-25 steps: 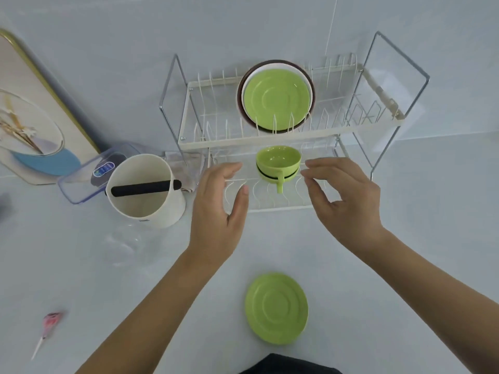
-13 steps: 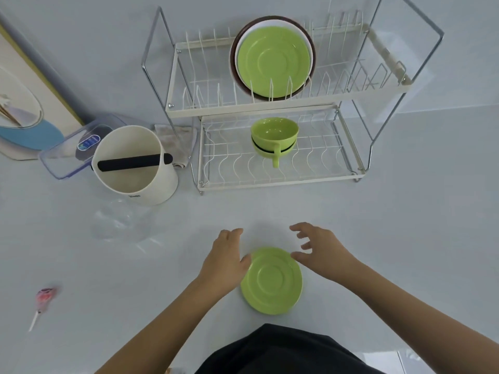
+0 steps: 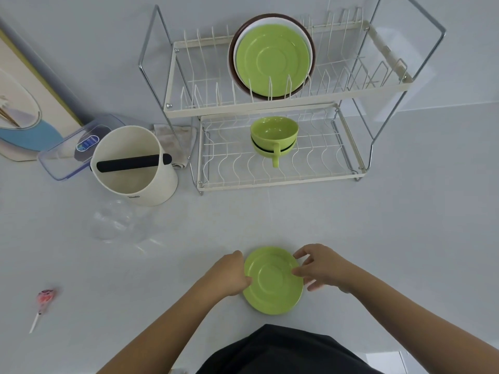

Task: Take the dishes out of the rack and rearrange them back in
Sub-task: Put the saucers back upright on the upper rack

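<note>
A green saucer [image 3: 272,282] lies on the counter near me. My left hand [image 3: 229,275] grips its left rim, thumb on top. My right hand [image 3: 321,267] pinches its right rim with thumb and fingers. Behind stands a two-tier wire dish rack [image 3: 280,182]. On its upper tier a green plate [image 3: 272,59] leans upright in front of a white plate and a brown plate. The lower tier carries two stacked green cups [image 3: 274,136], handles pointing toward me.
Left of the rack sits a cream container [image 3: 135,179] with a black bar across its mouth, with a clear plastic box [image 3: 67,155] and a folded cloth [image 3: 175,141] behind it. A clear glass bowl [image 3: 116,222] and a lollipop [image 3: 43,300] lie on the counter at the left.
Both hands drew back from the cups in the rack down to the saucer on the counter and closed on its rim from either side.
</note>
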